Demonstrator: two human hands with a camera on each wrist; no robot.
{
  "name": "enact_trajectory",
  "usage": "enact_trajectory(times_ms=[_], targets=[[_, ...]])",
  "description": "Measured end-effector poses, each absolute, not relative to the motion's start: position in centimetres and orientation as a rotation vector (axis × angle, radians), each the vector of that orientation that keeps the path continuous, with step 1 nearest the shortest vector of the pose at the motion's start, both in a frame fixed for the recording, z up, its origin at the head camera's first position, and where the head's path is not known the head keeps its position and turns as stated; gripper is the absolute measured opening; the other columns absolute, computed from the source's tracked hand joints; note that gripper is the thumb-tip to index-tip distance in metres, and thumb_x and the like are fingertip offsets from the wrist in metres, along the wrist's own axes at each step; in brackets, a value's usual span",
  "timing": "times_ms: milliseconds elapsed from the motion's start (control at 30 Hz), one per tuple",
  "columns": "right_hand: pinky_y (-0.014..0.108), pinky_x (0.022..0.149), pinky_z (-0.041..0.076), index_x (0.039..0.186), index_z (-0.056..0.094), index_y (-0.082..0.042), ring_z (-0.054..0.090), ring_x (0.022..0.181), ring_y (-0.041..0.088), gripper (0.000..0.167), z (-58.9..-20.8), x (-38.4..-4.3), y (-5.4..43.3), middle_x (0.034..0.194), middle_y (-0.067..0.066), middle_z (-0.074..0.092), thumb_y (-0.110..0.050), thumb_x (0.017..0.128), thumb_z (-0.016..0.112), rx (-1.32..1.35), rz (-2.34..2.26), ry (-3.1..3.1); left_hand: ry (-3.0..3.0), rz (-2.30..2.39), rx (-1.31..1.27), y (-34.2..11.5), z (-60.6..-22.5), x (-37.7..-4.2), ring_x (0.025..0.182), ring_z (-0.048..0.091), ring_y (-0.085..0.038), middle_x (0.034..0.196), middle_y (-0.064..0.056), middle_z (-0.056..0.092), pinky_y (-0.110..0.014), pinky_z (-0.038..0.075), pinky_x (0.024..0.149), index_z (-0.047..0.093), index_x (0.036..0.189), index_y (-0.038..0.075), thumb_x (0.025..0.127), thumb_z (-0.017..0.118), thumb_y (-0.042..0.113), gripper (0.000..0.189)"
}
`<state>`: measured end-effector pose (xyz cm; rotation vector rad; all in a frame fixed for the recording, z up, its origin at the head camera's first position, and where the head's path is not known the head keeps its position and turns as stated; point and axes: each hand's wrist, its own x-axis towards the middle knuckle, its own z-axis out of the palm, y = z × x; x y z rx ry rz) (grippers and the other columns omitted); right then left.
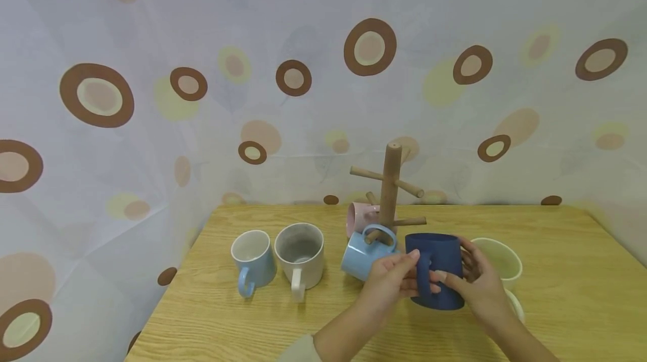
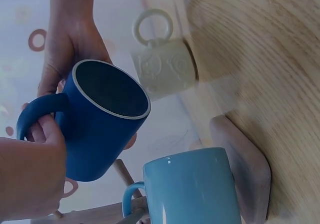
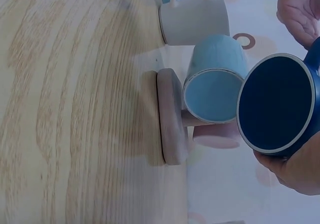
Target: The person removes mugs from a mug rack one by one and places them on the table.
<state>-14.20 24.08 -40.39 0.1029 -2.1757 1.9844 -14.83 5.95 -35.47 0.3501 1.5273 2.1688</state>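
Note:
Both hands hold a dark blue mug (image 1: 445,272) above the table, in front of the wooden mug tree (image 1: 389,193). Its pale-rimmed mouth is turned down toward the table, as both wrist views show. The left hand (image 1: 386,282) grips the handle (image 2: 42,109), with fingers through the loop. On the other side, the right hand (image 1: 482,286) grips the mug's body, thumb on the front near the handle. Close by on the left, a light blue mug (image 1: 360,255) hangs by its handle on a low peg. Behind it a pink mug (image 1: 363,217) hangs too.
To the left stand another light blue mug (image 1: 259,264) and a white mug (image 1: 308,266), handles facing the person. A pale cream mug (image 1: 505,261) stands right of the hands, with another pale rim (image 1: 515,306) partly hidden nearer. Bare pegs (image 1: 410,188) stick out of the post.

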Motion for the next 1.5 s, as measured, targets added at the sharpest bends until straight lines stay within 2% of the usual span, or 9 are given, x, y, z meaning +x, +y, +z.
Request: enact_trajectory(times_ms=[200, 433, 567, 700, 767, 933, 1033, 1333, 1500], targets=[[0.012, 0.075, 0.048, 0.139, 0.026, -0.007, 0.055, 0.095, -0.007, 0.066, -40.9, -14.3, 23.9, 0.110, -0.026, 0.054, 0.007, 0.083, 0.058, 0.160, 1.977, -2.142, 1.482, 2.145, 0.362, 5.7, -35.6, -14.7, 0.064, 0.067, -0.002, 0.104, -0.032, 0.062, -0.031, 0.053, 0.086, 0.060, 0.108, -0.008, 0.094, 0.051, 0.032, 0.043], [0.013, 0.076, 0.048, 0.135, 0.030, -0.019, 0.055, 0.098, -0.005, 0.067, -41.5, -14.0, 23.4, 0.116, -0.024, 0.053, 0.011, 0.081, 0.056, 0.289, 2.035, -2.088, 1.452, 2.123, 0.283, 5.3, -35.9, -14.7, 0.062, 0.068, -0.006, 0.089, -0.021, 0.070, -0.037, 0.053, 0.084, 0.062, 0.103, -0.012, 0.093, 0.053, 0.032, 0.047], [0.014, 0.077, 0.049, 0.132, 0.034, -0.022, 0.056, 0.100, -0.003, 0.069, -41.7, -13.9, 23.1, 0.119, -0.020, 0.054, 0.016, 0.079, 0.055, 0.397, 2.055, -2.017, 1.457, 2.078, 0.201, 5.0, -36.0, -14.8, 0.064, 0.069, -0.008, 0.088, -0.017, 0.071, -0.036, 0.053, 0.084, 0.064, 0.102, -0.010, 0.092, 0.054, 0.035, 0.047], [0.014, 0.077, 0.049, 0.131, 0.038, -0.019, 0.057, 0.100, 0.000, 0.072, -41.9, -14.0, 22.6, 0.118, -0.015, 0.057, 0.021, 0.074, 0.056, 0.492, 2.051, -1.929, 1.477, 2.033, 0.134, 4.7, -35.9, -14.8, 0.072, 0.071, -0.013, 0.093, -0.019, 0.070, -0.035, 0.053, 0.086, 0.065, 0.101, -0.006, 0.091, 0.054, 0.037, 0.045], [0.013, 0.078, 0.049, 0.131, 0.039, -0.019, 0.057, 0.100, 0.000, 0.073, -42.0, -14.0, 22.5, 0.118, -0.014, 0.058, 0.022, 0.073, 0.056, 0.520, 2.051, -1.909, 1.488, 2.023, 0.111, 4.6, -35.9, -14.7, 0.073, 0.071, -0.014, 0.089, -0.017, 0.071, -0.035, 0.053, 0.085, 0.066, 0.099, -0.005, 0.091, 0.055, 0.036, 0.044], [0.013, 0.080, 0.048, 0.133, 0.039, -0.013, 0.057, 0.100, 0.002, 0.076, -42.0, -14.0, 22.0, 0.118, -0.011, 0.058, 0.024, 0.070, 0.057, 0.591, 2.021, -1.894, 1.499, 2.015, 0.071, 4.3, -36.0, -14.4, 0.062, 0.068, -0.009, 0.072, -0.003, 0.070, -0.034, 0.054, 0.081, 0.067, 0.095, -0.004, 0.090, 0.056, 0.036, 0.041], [0.013, 0.081, 0.048, 0.134, 0.037, -0.010, 0.057, 0.102, 0.001, 0.076, -42.0, -13.8, 21.8, 0.120, -0.012, 0.056, 0.023, 0.070, 0.058, 0.625, 1.996, -1.922, 1.507, 2.009, 0.055, 4.1, -36.2, -14.1, 0.055, 0.065, -0.006, 0.066, 0.000, 0.067, -0.033, 0.055, 0.079, 0.067, 0.095, -0.005, 0.091, 0.056, 0.035, 0.041], [0.014, 0.086, 0.046, 0.138, 0.030, -0.005, 0.054, 0.110, 0.002, 0.078, -42.4, -13.4, 21.1, 0.128, -0.009, 0.052, 0.024, 0.070, 0.057, 0.774, 2.024, -1.901, 1.567, 1.922, 0.046, 3.0, -36.4, -13.1, 0.066, 0.069, -0.008, 0.069, 0.002, 0.069, -0.032, 0.054, 0.082, 0.068, 0.095, -0.003, 0.089, 0.057, 0.036, 0.041], [0.012, 0.089, 0.044, 0.139, 0.027, -0.008, 0.052, 0.113, 0.001, 0.079, -42.3, -13.4, 20.9, 0.132, -0.011, 0.049, 0.021, 0.073, 0.057, 0.778, 2.035, -1.955, 1.636, 1.941, 0.009, 2.8, -36.6, -12.5, 0.072, 0.070, -0.011, 0.073, -0.002, 0.072, -0.032, 0.053, 0.082, 0.069, 0.093, -0.003, 0.089, 0.057, 0.035, 0.040]])
